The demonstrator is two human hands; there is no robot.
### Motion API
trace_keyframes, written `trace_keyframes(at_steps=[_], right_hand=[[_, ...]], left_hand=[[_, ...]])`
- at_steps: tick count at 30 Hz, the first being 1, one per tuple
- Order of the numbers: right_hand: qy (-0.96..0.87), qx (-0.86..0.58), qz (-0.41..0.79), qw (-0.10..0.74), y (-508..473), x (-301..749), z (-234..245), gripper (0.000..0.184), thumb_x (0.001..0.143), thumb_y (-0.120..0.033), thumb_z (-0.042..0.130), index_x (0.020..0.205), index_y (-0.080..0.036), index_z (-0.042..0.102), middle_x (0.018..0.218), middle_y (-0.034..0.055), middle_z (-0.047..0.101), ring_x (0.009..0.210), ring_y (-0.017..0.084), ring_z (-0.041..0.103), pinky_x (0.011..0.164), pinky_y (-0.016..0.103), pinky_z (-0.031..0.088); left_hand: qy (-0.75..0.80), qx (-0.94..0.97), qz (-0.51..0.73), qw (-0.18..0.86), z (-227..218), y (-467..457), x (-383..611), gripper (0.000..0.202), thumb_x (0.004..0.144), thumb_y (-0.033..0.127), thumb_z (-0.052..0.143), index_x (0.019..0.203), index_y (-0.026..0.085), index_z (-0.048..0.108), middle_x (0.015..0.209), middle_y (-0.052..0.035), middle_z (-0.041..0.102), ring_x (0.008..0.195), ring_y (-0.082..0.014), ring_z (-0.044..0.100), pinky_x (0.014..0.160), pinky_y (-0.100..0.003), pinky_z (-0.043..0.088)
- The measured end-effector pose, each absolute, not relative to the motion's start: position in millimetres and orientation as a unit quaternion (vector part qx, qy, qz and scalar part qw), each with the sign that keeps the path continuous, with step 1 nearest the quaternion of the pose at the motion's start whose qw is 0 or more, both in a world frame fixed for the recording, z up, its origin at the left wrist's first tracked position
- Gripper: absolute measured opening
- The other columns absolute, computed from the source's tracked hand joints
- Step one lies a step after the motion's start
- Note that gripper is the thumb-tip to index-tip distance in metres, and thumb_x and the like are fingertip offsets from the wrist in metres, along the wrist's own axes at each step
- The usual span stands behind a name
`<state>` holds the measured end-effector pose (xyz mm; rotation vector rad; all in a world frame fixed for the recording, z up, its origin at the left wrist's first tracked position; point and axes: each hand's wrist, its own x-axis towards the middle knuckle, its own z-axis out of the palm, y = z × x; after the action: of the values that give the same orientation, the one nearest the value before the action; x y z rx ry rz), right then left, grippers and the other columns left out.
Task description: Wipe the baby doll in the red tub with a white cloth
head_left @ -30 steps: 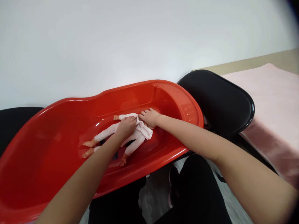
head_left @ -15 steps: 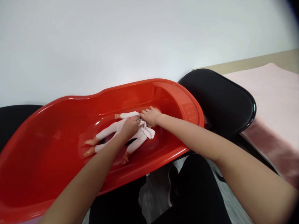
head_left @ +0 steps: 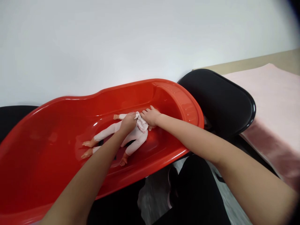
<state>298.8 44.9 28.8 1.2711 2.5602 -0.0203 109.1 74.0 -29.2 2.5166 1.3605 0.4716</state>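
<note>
A baby doll [head_left: 110, 130] in pale pink clothing lies on its back in a red baby bathtub [head_left: 58, 150], feet to the left and head to the right. My left hand [head_left: 128, 122] is closed at the doll's upper chest, gripping a bunched pale cloth [head_left: 141, 122] by one side. Over the doll's head lies my right hand [head_left: 152, 116], its fingers curved around the head and hiding most of it. The fingertips of my right hand are close to the cloth. Both doll arms stretch out sideways.
The tub stands against a white wall [head_left: 150, 40]. To its right is a black seat [head_left: 217, 100], beside a surface covered with pink cloth [head_left: 269, 103]. Another black surface [head_left: 14, 118] shows at the left. My legs [head_left: 199, 193] are below the tub's near rim.
My left hand has shifted slightly left and up, drawing the cloth with it across the doll's neck and upper chest. The right hand stays on the doll's head.
</note>
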Motion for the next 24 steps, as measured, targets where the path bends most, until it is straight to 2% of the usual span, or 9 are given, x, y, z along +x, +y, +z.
trace_keyframes(at_steps=[5,9,11,13,15,18,22,24], right_hand=[[0.886,0.436,-0.001,0.158,41,297,36,0.098,0.071,-0.042,0.096,0.152,-0.009,0.053,0.15,0.0232,0.061,0.136,0.041,0.058,0.123,0.063,0.041],[0.888,0.434,-0.001,0.154,38,295,38,0.09,0.075,-0.034,0.091,0.153,-0.012,0.052,0.151,0.0229,0.06,0.137,0.039,0.058,0.124,0.064,0.039],[0.884,0.439,-0.005,0.159,39,294,34,0.096,0.074,-0.036,0.092,0.157,-0.014,0.049,0.154,0.0236,0.057,0.139,0.04,0.056,0.125,0.066,0.037],[0.88,0.445,-0.012,0.164,41,293,28,0.107,0.07,-0.042,0.095,0.16,-0.015,0.044,0.157,0.0237,0.055,0.141,0.041,0.054,0.126,0.067,0.035],[0.881,0.445,-0.007,0.159,44,293,22,0.114,0.067,-0.048,0.097,0.162,-0.016,0.043,0.159,0.0239,0.053,0.142,0.041,0.054,0.126,0.067,0.035],[0.886,0.437,0.016,0.155,47,294,14,0.115,0.066,-0.053,0.097,0.162,-0.016,0.045,0.163,0.0258,0.049,0.142,0.043,0.054,0.125,0.066,0.037],[0.882,0.44,0.019,0.165,47,294,12,0.114,0.069,-0.056,0.095,0.162,-0.012,0.044,0.165,0.0269,0.047,0.146,0.044,0.05,0.126,0.068,0.035],[0.882,0.444,0.018,0.16,46,293,14,0.112,0.071,-0.054,0.094,0.162,-0.011,0.043,0.161,0.0263,0.051,0.143,0.042,0.053,0.126,0.067,0.035]], left_hand=[[0.451,0.868,0.112,0.175,-31,73,113,0.031,0.09,0.014,0.046,0.094,0.014,0.077,0.107,-0.0146,0.081,0.104,-0.0278,0.074,0.104,-0.042,0.057],[0.39,0.896,0.075,0.198,-19,63,93,0.034,0.093,0.013,0.049,0.104,0.016,0.081,0.122,-0.0124,0.081,0.119,-0.0255,0.072,0.114,-0.036,0.049],[0.395,0.895,0.051,0.201,-11,68,88,0.034,0.094,0.016,0.052,0.11,0.019,0.082,0.125,-0.0094,0.081,0.116,-0.024,0.073,0.11,-0.033,0.051],[0.423,0.884,0.035,0.194,-6,82,91,0.032,0.096,0.02,0.052,0.108,0.02,0.082,0.12,-0.0096,0.083,0.108,-0.0249,0.076,0.1,-0.033,0.054],[0.456,0.87,0.028,0.187,-5,100,101,0.029,0.095,0.024,0.054,0.1,0.018,0.082,0.112,-0.0131,0.083,0.102,-0.0276,0.077,0.093,-0.035,0.055],[0.478,0.852,0.019,0.213,-12,123,123,0.025,0.088,0.029,0.06,0.09,0.014,0.08,0.105,-0.0175,0.083,0.098,-0.0304,0.076,0.09,-0.036,0.055],[0.466,0.84,0.026,0.277,-24,137,138,0.023,0.08,0.026,0.064,0.092,0.014,0.079,0.101,-0.0111,0.084,0.096,-0.0253,0.073,0.084,-0.029,0.055],[0.459,0.837,0.014,0.299,-26,138,137,0.017,0.076,0.026,0.067,0.083,0.015,0.077,0.092,-0.0084,0.083,0.089,-0.0228,0.071,0.08,-0.027,0.053]])
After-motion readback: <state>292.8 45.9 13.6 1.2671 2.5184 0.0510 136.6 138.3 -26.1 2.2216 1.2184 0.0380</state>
